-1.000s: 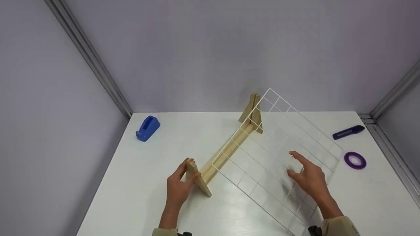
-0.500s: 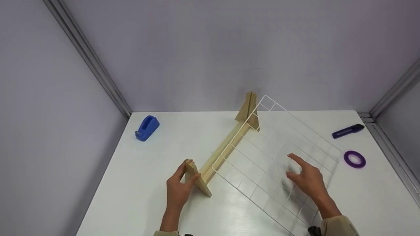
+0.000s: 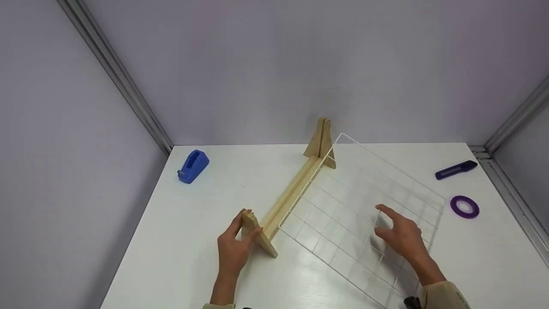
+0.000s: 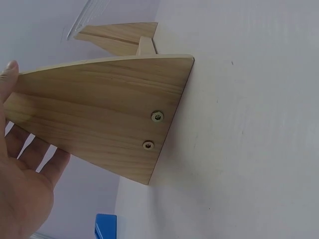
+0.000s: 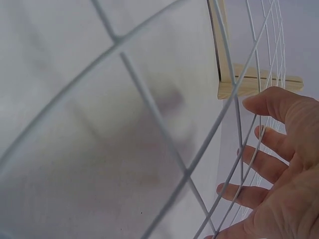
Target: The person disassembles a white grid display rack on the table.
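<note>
The blue tape dispenser (image 3: 193, 166) sits on the white table (image 3: 171, 240). The left hand (image 3: 231, 253) pinches the near end of the wooden stand (image 3: 289, 197). Right of the stand, the white wire grid (image 5: 187, 174) slants above the table; the right hand (image 3: 405, 238), well apart, grips its wires.

Pale wooden stand (image 3: 288, 197), upright, set diagonally on the table (image 3: 240, 184), grooved bar joining two tapered end plates, near plate gripped by the left hand (image 3: 235, 246), white wire grid (image 3: 351, 231), tilted, one edge along the bar, held by the right hand (image 3: 402, 236).
</note>
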### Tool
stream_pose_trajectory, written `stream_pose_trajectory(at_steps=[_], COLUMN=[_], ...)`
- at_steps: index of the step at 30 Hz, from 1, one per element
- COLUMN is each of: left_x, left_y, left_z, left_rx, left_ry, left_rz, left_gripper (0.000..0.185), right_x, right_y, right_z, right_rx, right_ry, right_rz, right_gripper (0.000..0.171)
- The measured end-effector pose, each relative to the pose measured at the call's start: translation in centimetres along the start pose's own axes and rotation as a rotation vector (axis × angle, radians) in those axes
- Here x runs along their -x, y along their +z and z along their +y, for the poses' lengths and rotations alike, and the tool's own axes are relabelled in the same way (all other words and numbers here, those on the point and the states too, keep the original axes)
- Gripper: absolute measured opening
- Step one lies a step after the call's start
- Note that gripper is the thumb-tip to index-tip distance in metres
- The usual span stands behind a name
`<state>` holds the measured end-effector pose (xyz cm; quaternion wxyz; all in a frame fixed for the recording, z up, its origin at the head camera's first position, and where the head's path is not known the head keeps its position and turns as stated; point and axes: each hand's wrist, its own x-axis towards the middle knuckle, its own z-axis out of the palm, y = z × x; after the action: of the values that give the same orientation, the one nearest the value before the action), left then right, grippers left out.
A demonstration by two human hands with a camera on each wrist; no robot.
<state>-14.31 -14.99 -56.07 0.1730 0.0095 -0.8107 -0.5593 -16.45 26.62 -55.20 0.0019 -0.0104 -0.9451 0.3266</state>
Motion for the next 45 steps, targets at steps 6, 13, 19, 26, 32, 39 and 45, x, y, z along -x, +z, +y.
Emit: stream_pose_trajectory(at_steps=[6, 13, 19, 26, 32, 39, 45], left_x=[0.1, 0.3, 0.5, 0.7, 0.6, 0.7, 0.7], left_y=[0.2, 0.3, 0.3, 0.3, 0.3, 0.2, 0.2], left_z=[0.1, 0.2, 0.1, 0.0, 0.1, 0.0, 0.0], left_rx=[0.003, -0.021, -0.032, -0.027, -0.031, -0.022, -0.027], left_ry=[0.009, 0.010, 0.020, 0.044, 0.042, 0.029, 0.030], left_rz=[0.005, 0.021, 0.029, 0.036, 0.041, 0.053, 0.058], left_gripper=[0.068, 0.067, 0.066, 0.068, 0.066, 0.067, 0.065], right_x=[0.3, 0.5, 0.7, 1.0, 1.1, 1.0, 0.9], right_y=[0.5, 0.9, 1.1, 1.4, 1.4, 1.4, 1.4], right_z=[0.6, 1.2, 1.5, 1.5, 1.4, 1.4, 1.4], right_rx=[0.036, 0.050, 0.092, 0.113, 0.125, 0.139, 0.141], right_ry=[0.016, 0.013, -0.002, 0.005, -0.013, -0.002, 0.002], right_rz=[-0.014, -0.046, -0.064, -0.073, -0.050, -0.059, -0.072], right_gripper=[0.062, 0.061, 0.062, 0.062, 0.060, 0.059, 0.059])
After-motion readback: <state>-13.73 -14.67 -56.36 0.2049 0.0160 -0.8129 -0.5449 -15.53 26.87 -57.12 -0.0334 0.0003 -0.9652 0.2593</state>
